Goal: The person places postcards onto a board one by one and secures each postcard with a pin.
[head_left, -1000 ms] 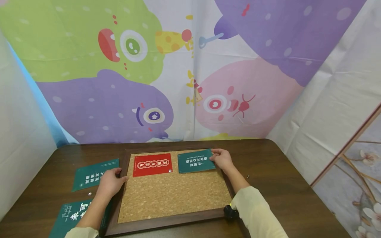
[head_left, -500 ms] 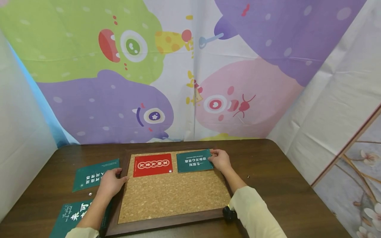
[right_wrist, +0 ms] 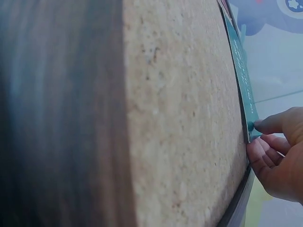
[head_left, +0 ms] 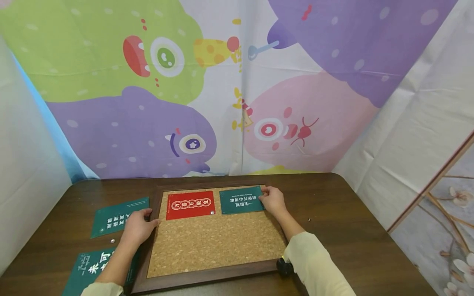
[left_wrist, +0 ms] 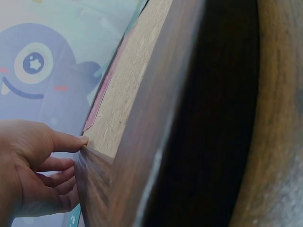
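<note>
A framed corkboard (head_left: 214, 242) lies on the table, with a red card (head_left: 189, 205) on its upper left part. My left hand (head_left: 138, 227) grips the board's left frame edge; in the left wrist view the thumb (left_wrist: 71, 142) lies over the frame and the other fingers curl against its side. On the board's upper right part is a green card (head_left: 240, 200) with white lettering. My right hand (head_left: 274, 200) pinches the right end of this green card, which the right wrist view shows at the far edge of the cork.
Left of the board lie another green card (head_left: 107, 218) and a further green card (head_left: 83, 269), partly behind the left forearm. A small silvery piece (head_left: 112, 241) sits between them, and another small piece (head_left: 309, 220) is right of the board. A patterned cloth (head_left: 229, 135) hangs behind the table.
The right hand and its green card have shifted slightly left towards the red card. The left hand stays on the frame.
</note>
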`<state>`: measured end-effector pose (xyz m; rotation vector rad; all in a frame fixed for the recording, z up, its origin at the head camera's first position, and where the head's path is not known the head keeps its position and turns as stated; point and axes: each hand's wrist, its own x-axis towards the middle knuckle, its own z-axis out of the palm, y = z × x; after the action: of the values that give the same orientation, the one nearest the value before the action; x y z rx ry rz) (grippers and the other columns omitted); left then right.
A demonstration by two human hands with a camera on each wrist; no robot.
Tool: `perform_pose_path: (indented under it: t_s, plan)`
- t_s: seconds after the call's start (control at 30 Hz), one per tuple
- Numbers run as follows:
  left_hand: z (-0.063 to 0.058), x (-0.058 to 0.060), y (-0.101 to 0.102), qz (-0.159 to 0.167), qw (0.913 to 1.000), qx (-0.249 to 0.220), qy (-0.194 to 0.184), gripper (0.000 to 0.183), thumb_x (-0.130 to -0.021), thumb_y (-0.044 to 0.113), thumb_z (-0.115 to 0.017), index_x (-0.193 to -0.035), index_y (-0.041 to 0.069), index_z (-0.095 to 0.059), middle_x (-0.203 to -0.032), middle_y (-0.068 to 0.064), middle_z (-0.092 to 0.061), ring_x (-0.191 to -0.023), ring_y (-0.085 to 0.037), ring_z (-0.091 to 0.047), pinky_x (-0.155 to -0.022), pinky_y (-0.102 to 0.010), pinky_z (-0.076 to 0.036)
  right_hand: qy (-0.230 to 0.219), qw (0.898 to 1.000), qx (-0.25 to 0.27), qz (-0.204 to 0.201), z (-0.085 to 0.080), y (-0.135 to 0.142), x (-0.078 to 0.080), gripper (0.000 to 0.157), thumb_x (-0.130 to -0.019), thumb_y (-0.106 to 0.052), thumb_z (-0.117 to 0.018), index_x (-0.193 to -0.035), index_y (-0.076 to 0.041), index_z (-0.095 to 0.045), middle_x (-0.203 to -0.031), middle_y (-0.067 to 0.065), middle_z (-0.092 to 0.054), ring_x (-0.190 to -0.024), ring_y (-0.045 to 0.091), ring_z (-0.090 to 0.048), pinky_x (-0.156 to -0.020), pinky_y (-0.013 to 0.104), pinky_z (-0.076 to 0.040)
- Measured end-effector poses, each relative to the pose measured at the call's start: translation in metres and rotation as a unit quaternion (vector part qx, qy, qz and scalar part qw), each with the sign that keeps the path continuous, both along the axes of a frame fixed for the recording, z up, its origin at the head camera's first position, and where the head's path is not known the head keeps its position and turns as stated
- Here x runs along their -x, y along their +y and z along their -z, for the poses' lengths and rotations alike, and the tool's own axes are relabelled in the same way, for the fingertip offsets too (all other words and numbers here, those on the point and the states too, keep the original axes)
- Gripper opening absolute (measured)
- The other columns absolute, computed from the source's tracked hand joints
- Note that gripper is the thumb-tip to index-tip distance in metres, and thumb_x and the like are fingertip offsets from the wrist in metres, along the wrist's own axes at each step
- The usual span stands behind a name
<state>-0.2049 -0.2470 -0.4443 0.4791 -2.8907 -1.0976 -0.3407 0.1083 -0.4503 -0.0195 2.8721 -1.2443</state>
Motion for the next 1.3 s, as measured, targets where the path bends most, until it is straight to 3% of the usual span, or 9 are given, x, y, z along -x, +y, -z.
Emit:
perform_pose_path:
  t_s: [0.5, 0.83, 1.3]
  plan:
    - [0.000, 0.000, 0.001, 0.000, 1.0000, -0.003, -0.003, 0.053, -0.090, 0.014, -0.058, -0.131, -0.016, -0.041, -0.133, -0.036, -0.042, -0.121, -0.050, -0.041, -0.097, -0.058, -0.039, 0.021, 1.000, -0.003, 0.003, -0.006, 0.012, -0.003, 0.030, -0.091, -0.017, -0.059, -0.114, 0.002, -0.063, -0.109, 0.018, -0.065, -0.100, 0.031, -0.061, -0.079, 0.041, -0.052]
    - [0.003, 0.000, -0.001, 0.002, 1.0000, -0.001, 0.001, 0.053, -0.090, 0.014, -0.057, -0.130, -0.016, -0.041, -0.132, -0.037, -0.042, -0.122, -0.050, -0.040, -0.097, -0.058, -0.039, 0.065, 0.997, -0.031, 0.008, -0.013, 0.036, -0.003, 0.025, -0.088, -0.020, -0.063, -0.102, 0.000, -0.068, -0.098, 0.016, -0.068, -0.091, 0.029, -0.063, -0.077, 0.042, -0.051]
    - [0.001, 0.000, 0.000, 0.001, 1.0000, -0.004, 0.000, 0.053, -0.090, 0.013, -0.058, -0.130, -0.016, -0.041, -0.132, -0.037, -0.042, -0.121, -0.050, -0.041, -0.097, -0.058, -0.039, 0.057, 0.997, -0.048, 0.013, -0.025, 0.081, -0.013, 0.028, -0.091, -0.024, -0.059, -0.104, 0.000, -0.066, -0.103, 0.018, -0.066, -0.095, 0.031, -0.061, -0.081, 0.044, -0.050]
